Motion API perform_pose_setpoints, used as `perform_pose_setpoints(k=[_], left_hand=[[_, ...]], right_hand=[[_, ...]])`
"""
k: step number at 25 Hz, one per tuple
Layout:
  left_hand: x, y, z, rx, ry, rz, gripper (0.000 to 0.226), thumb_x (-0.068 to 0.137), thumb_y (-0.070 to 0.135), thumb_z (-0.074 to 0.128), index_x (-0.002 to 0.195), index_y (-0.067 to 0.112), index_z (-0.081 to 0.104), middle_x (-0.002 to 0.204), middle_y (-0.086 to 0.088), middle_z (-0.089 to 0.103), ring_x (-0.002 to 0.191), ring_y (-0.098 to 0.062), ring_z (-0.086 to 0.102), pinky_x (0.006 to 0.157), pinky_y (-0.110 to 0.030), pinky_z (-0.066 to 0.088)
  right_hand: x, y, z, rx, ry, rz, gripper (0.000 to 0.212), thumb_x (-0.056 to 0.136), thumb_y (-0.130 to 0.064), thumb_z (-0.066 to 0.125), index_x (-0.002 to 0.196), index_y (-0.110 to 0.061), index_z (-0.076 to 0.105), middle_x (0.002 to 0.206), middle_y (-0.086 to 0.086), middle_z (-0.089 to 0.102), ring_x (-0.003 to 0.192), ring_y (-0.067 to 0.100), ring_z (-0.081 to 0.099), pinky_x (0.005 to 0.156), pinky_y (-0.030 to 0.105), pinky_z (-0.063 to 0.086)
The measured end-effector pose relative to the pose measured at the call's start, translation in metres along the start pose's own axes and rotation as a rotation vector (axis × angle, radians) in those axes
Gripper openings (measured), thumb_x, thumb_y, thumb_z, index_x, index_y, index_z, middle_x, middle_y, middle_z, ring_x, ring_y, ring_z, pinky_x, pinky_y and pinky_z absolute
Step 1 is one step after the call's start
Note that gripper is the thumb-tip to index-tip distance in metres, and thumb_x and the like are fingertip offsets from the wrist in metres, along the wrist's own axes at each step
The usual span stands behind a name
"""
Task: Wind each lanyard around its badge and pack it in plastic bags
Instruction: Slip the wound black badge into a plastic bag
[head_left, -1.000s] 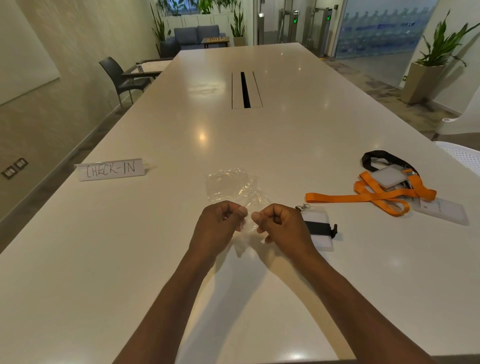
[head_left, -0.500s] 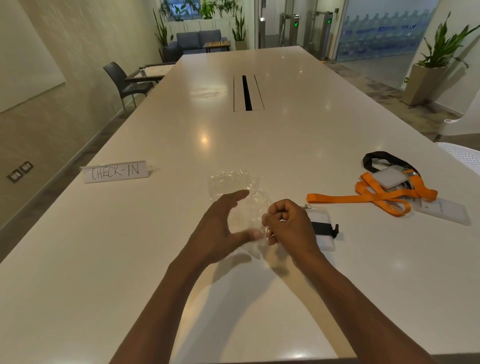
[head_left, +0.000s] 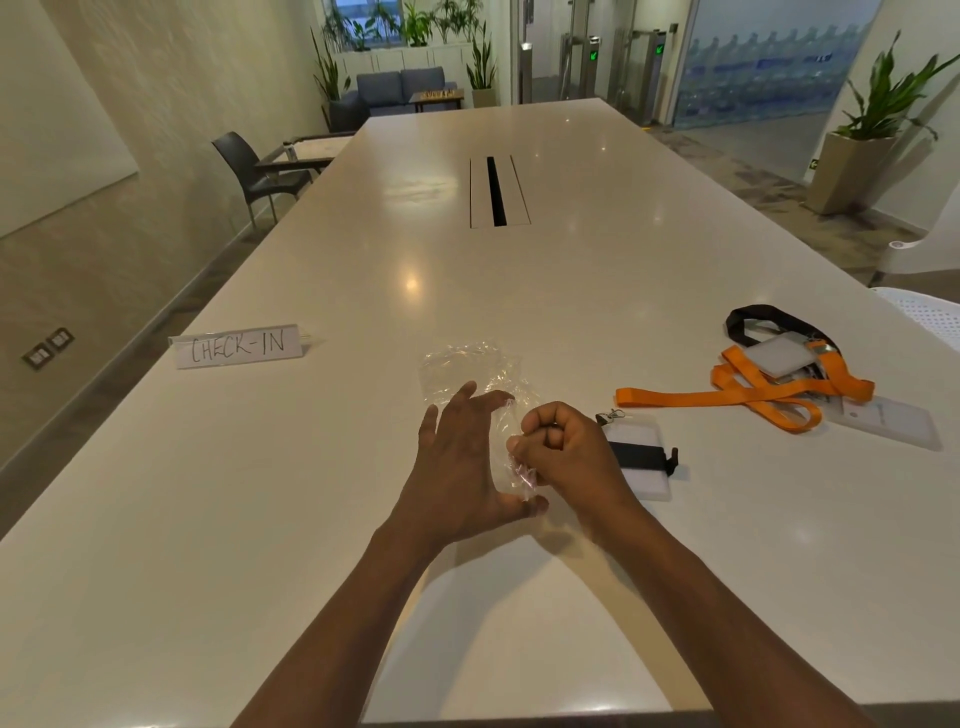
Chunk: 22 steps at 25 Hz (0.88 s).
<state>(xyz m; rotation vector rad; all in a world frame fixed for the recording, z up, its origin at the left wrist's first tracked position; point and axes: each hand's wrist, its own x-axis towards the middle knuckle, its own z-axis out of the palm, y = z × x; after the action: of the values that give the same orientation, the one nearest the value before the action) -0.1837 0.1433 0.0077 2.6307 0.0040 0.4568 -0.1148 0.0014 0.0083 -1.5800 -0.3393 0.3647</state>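
A small clear plastic bag (head_left: 511, 457) is held between my hands above the white table (head_left: 260, 519). My right hand (head_left: 563, 452) is a fist pinching the bag's edge. My left hand (head_left: 462, 462) has its fingers spread, thumb and fingertips touching the bag. Behind them lie more crumpled clear bags (head_left: 467, 369). Just right of my right hand rests a white badge (head_left: 639, 462) with a black lanyard wound around it. Farther right is a pile of badges (head_left: 779, 358) with loose orange lanyards (head_left: 753, 395) and a black lanyard (head_left: 753, 317).
A "CHECK-IN" paper sign (head_left: 236, 345) stands at the left. A cable slot (head_left: 496, 192) runs down the table's middle. A white chair (head_left: 930, 312) sits at the right edge, a dark chair (head_left: 249, 171) and a potted plant (head_left: 862, 150) farther off.
My left hand went from a pinching fist to spread fingers against the bag. My right hand stayed shut on the bag's edge. The camera view shifted slightly.
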Motion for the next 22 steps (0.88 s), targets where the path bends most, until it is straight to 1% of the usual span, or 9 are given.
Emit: perform_pose_setpoints(k=[3, 6, 8, 10, 13, 14, 16, 18, 22], left_hand=[[-0.001, 0.003, -0.003, 0.01, 0.064, 0.019, 0.091, 0.065, 0.06, 0.076, 0.138, 0.018, 0.042, 0.134, 0.007, 0.048, 0.137, -0.014, 0.035, 0.117, -0.053, 0.023], [-0.002, 0.005, -0.004, 0.039, 0.048, 0.038, 0.085, 0.069, 0.057, 0.075, 0.138, 0.017, 0.046, 0.127, 0.005, 0.055, 0.126, -0.016, 0.047, 0.112, -0.048, 0.03], [-0.003, 0.006, -0.002, 0.049, 0.05, 0.038, 0.083, 0.07, 0.057, 0.074, 0.138, 0.016, 0.047, 0.128, 0.005, 0.056, 0.124, -0.017, 0.049, 0.11, -0.042, 0.031], [-0.003, 0.004, -0.002, 0.053, 0.057, 0.02, 0.081, 0.071, 0.055, 0.075, 0.136, 0.016, 0.048, 0.127, 0.004, 0.056, 0.121, -0.018, 0.048, 0.104, -0.034, 0.031], [-0.002, -0.001, -0.002, 0.113, 0.065, 0.012, 0.076, 0.072, 0.053, 0.076, 0.133, 0.014, 0.05, 0.127, 0.002, 0.054, 0.116, -0.022, 0.049, 0.096, -0.037, 0.034], [-0.002, -0.002, -0.002, 0.134, 0.074, 0.013, 0.075, 0.072, 0.052, 0.076, 0.132, 0.014, 0.051, 0.127, 0.002, 0.054, 0.115, -0.023, 0.049, 0.095, -0.039, 0.035], [-0.003, -0.004, -0.001, 0.181, 0.095, 0.005, 0.073, 0.073, 0.051, 0.075, 0.131, 0.014, 0.051, 0.127, 0.003, 0.054, 0.115, -0.024, 0.049, 0.095, -0.041, 0.035], [-0.005, 0.0, 0.001, 0.238, 0.102, -0.005, 0.074, 0.073, 0.052, 0.073, 0.133, 0.016, 0.049, 0.127, 0.003, 0.053, 0.115, -0.023, 0.049, 0.098, -0.042, 0.034], [-0.005, 0.0, 0.002, 0.287, 0.098, -0.04, 0.08, 0.069, 0.054, 0.073, 0.135, 0.018, 0.046, 0.126, 0.003, 0.051, 0.116, -0.023, 0.046, 0.102, -0.042, 0.03]], right_hand=[[0.001, 0.0, -0.001, -0.1, -0.027, -0.008, 0.034, 0.078, -0.006, 0.073, 0.1, -0.026, 0.058, 0.09, -0.002, 0.07, 0.08, 0.018, 0.068, 0.066, 0.029, 0.057], [0.0, 0.003, 0.001, -0.137, -0.045, -0.004, 0.044, 0.077, -0.016, 0.079, 0.109, -0.031, 0.054, 0.096, -0.003, 0.067, 0.084, 0.018, 0.068, 0.059, 0.024, 0.057], [-0.002, 0.004, 0.003, -0.138, -0.022, 0.005, 0.042, 0.078, -0.025, 0.08, 0.111, -0.031, 0.054, 0.097, -0.005, 0.067, 0.083, 0.016, 0.068, 0.054, 0.02, 0.054], [-0.003, 0.005, 0.004, -0.112, -0.003, 0.005, 0.038, 0.079, -0.033, 0.079, 0.11, -0.029, 0.057, 0.096, -0.005, 0.068, 0.083, 0.015, 0.067, 0.056, 0.021, 0.055], [-0.003, 0.004, 0.004, -0.051, 0.041, -0.019, 0.033, 0.081, -0.044, 0.072, 0.105, -0.024, 0.062, 0.097, -0.004, 0.069, 0.091, 0.018, 0.067, 0.073, 0.033, 0.06], [-0.004, 0.003, 0.003, -0.04, 0.06, -0.026, 0.035, 0.081, -0.049, 0.068, 0.103, -0.023, 0.064, 0.097, -0.004, 0.069, 0.091, 0.018, 0.067, 0.076, 0.035, 0.059], [-0.006, 0.002, 0.002, -0.039, 0.079, -0.04, 0.033, 0.082, -0.054, 0.061, 0.097, -0.025, 0.065, 0.089, -0.008, 0.07, 0.083, 0.009, 0.067, 0.07, 0.026, 0.056], [-0.012, 0.002, -0.002, -0.063, 0.08, -0.045, 0.023, 0.086, -0.049, 0.062, 0.091, -0.027, 0.067, 0.08, -0.011, 0.071, 0.074, 0.0, 0.065, 0.064, 0.018, 0.05], [-0.012, 0.006, -0.003, -0.158, 0.004, -0.06, 0.007, 0.086, -0.033, 0.071, 0.084, -0.027, 0.073, 0.079, -0.012, 0.073, 0.073, -0.002, 0.066, 0.061, 0.008, 0.047]])
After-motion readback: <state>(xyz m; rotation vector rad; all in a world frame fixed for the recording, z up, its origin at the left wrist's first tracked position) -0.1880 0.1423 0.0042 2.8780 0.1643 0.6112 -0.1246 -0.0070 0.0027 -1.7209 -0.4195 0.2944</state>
